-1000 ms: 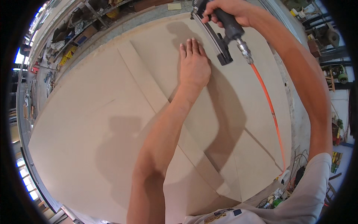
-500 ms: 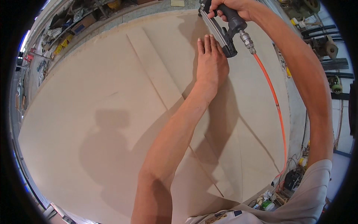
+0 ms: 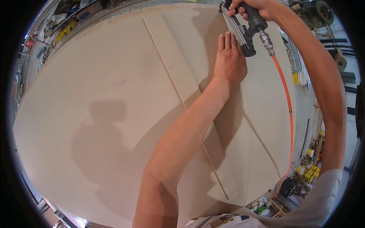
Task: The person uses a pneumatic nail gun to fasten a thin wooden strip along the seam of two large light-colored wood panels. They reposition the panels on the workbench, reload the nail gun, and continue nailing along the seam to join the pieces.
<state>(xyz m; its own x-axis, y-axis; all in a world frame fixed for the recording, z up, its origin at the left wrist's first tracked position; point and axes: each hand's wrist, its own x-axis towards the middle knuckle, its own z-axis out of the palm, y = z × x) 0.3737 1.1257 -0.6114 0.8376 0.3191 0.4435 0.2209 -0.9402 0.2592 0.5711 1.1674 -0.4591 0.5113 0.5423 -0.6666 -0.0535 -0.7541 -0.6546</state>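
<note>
1. Fingers first: on the left hand they're straight, side by side and palm down on the big pale board, gripping nothing. Looks like a brace, probably to steady the board or the person leaning over it.

2. The right hand is curled snugly round the handle of a black air nailer, likely because one hand has to carry and aim it. Can't tell whether the trigger's squeezed.

3. The nailer slants over the far part of the board, its back end right by the left fingertips (a bit cosy, if you ask me). Whether its nose touches down, can't tell.

4. From its metal coupling an orange hose runs down the right side, presumably keeping it out of the hands' way.

5. Further out, a long strip lies slantwise on the board, left of that flat hand, the left forearm crossing above it.

6. Yellow tubs sit off past the board's right edge.
</note>
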